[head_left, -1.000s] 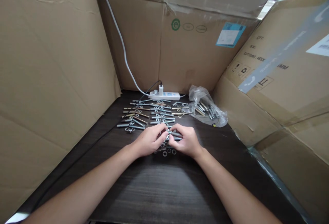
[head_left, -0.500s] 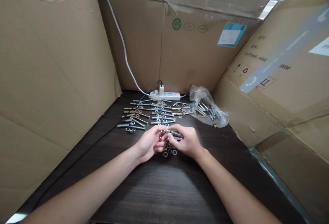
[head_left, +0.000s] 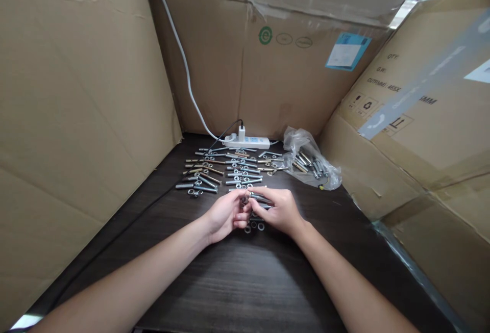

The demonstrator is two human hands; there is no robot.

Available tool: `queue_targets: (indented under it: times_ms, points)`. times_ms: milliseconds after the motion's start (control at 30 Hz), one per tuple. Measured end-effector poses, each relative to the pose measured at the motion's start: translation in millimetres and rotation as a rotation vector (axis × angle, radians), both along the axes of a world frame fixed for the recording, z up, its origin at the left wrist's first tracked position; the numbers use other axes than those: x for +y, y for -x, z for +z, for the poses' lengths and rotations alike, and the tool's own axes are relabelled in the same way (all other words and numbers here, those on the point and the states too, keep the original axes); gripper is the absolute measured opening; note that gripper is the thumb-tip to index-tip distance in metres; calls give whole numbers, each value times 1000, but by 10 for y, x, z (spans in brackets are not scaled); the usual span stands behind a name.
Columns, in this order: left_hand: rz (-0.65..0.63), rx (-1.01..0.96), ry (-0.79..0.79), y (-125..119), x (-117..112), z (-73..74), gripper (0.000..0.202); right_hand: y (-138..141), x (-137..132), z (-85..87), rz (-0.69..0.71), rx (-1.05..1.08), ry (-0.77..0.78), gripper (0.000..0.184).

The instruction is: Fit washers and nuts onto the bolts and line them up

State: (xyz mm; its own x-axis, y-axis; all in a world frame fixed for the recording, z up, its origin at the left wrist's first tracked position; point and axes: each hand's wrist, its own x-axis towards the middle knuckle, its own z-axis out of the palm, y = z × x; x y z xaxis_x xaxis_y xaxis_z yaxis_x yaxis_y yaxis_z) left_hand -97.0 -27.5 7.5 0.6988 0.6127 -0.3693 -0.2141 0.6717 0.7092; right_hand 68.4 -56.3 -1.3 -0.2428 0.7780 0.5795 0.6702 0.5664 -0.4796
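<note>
My left hand (head_left: 225,214) and my right hand (head_left: 281,209) meet over the dark wooden table (head_left: 237,282). Both are closed in a pinch on the same silver bolt (head_left: 255,198), the left fingers at its near end, the right hand holding its shaft. Loose nuts and washers (head_left: 254,227) lie on the table just below my hands. Beyond them several bolts with nuts and washers (head_left: 229,167) lie in rows.
A clear plastic bag of bolts (head_left: 311,163) lies at the back right. A white power strip (head_left: 247,142) with a plugged charger and white cable sits against the back. Large cardboard boxes (head_left: 76,98) wall in the table on the left, back and right.
My left hand has turned slightly, its fingers shifting at the bolt's end. Both hands have stayed at the same spot above the loose nuts.
</note>
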Motion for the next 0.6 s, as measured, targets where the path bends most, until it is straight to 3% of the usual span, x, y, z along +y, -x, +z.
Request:
queue_targets:
  times_ms: [200,400,600]
  points:
    - [40,-60,-45,2,10,-35,20,-31,-5,25,-44,46,-64,24]
    - [90,-50,10,-11,22,-66,19,-31,18,4,4,-87,95,27]
    - [78,-38,9,-9,7,-39,11,-38,14,4,-15,-57,76,22]
